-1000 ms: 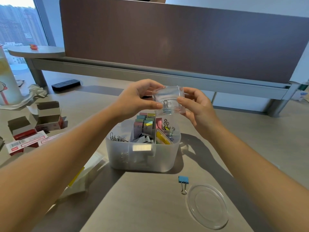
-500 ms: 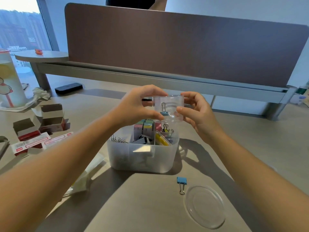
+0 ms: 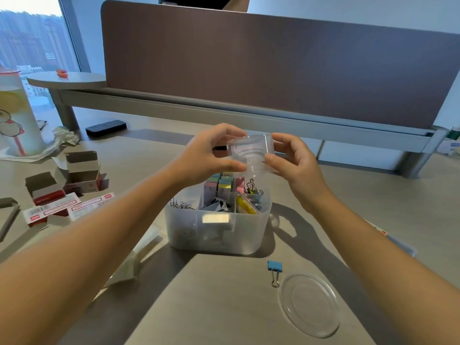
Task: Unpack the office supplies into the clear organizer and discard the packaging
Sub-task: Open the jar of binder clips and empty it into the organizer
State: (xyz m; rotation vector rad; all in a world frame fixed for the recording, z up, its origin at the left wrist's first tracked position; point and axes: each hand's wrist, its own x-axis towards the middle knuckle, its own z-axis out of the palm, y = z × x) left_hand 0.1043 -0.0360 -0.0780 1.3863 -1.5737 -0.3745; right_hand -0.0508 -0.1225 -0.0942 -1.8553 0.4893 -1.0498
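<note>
Both hands hold a small clear plastic tub [image 3: 251,155] just above the clear organizer [image 3: 216,232]. My left hand [image 3: 209,155] grips its left side, my right hand [image 3: 293,160] its right side. The tub looks empty now. Inside the organizer are paper clips on the left, coloured boxes in the middle and binder clips [image 3: 252,189] at the right. One blue binder clip [image 3: 274,271] lies loose on the desk in front of the organizer. The tub's round clear lid [image 3: 310,305] lies flat beside that clip.
Opened red and white cardboard boxes [image 3: 82,174] and flattened packaging [image 3: 53,212] lie at the left. Clear plastic wrappers [image 3: 139,255] sit under my left forearm. A white cup [image 3: 17,115], crumpled tissue [image 3: 62,138] and black remote [image 3: 105,128] stand far left. A brown partition [image 3: 273,70] closes the back.
The clip seen inside the tub in the earlier frames no longer shows in it. The tub has sunk a little toward the organizer, still held by both hands.
</note>
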